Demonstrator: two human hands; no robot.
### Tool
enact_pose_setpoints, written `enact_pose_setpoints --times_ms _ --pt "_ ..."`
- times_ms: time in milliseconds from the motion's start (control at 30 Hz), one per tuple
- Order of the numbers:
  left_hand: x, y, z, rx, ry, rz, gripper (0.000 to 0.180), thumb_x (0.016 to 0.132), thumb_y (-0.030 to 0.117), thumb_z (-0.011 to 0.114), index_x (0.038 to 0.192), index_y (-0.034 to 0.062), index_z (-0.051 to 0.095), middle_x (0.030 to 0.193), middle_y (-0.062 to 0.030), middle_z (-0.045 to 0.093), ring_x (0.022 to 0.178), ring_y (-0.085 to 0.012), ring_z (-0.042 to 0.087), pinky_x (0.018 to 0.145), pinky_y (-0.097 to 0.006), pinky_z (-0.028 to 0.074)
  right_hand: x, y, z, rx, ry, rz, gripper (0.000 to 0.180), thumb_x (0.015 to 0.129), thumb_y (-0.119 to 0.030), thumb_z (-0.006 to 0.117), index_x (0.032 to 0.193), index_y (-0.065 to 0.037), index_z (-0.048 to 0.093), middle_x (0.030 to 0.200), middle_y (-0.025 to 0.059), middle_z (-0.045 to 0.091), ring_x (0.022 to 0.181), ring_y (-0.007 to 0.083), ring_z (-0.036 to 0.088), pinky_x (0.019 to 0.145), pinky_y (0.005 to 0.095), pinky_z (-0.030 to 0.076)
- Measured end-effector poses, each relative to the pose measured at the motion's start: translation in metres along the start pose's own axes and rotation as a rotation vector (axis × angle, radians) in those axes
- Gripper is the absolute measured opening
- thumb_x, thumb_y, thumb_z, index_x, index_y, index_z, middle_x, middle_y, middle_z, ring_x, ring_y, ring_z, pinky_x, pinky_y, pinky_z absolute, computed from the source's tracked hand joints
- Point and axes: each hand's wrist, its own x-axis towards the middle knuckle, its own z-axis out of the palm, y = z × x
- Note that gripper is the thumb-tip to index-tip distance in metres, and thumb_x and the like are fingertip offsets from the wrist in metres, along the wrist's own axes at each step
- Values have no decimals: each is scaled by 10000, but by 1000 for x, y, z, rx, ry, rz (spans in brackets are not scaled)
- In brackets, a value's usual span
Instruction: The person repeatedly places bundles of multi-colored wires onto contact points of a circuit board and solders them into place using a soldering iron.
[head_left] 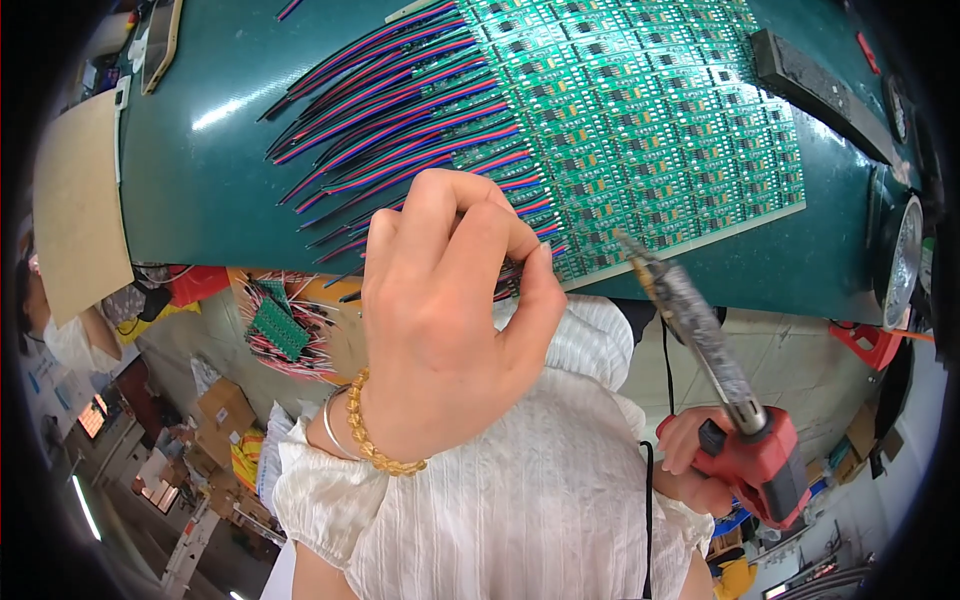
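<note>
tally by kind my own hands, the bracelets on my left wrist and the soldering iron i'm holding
Hands: 2, left hand and right hand
Bracelets: 2, yellow beaded bracelet and silver bangle
Soldering iron: 1
Total: 5

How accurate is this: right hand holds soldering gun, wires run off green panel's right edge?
Wrong edge: the head view shows the wires running off the left edge of the green panel. The right hand does hold the soldering gun.

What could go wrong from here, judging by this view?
If hot, the soldering gun might burn the left hand should the right hand slip. Its tip appears over the circuit boards and could scorch them. The left hand might also snag the closely packed wires.
</note>
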Motion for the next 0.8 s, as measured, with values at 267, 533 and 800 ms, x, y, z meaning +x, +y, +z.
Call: enact_pose_setpoints --times_ms 267,533,800 --pt "4 0 0 -56 -15 -26 120 728 -81 675 770 4 600 902 -86 539 684 -127 529 521 -243 407 5 -25 2 327 106 413 383 659 -290 911 808 -31 670 784 53 667 707 141 641 635 285 501" --pt "4 -3 6 -40 65 35 157 672 -82 680 762 21 602 881 -82 546 717 -166 529 518 -273 389 -6 -17 3 97 101 323 557 584 -501 903 783 -44 655 710 52 654 634 201 653 605 322 511" --pt "4 -3 4 -48 64 47 168 670 -76 687 768 33 606 881 -80 552 736 -178 529 547 -284 394 -22 -22 -3 93 104 356 404 628 -329 892 748 -54 623 682 55 640 597 252 642 603 342 517"
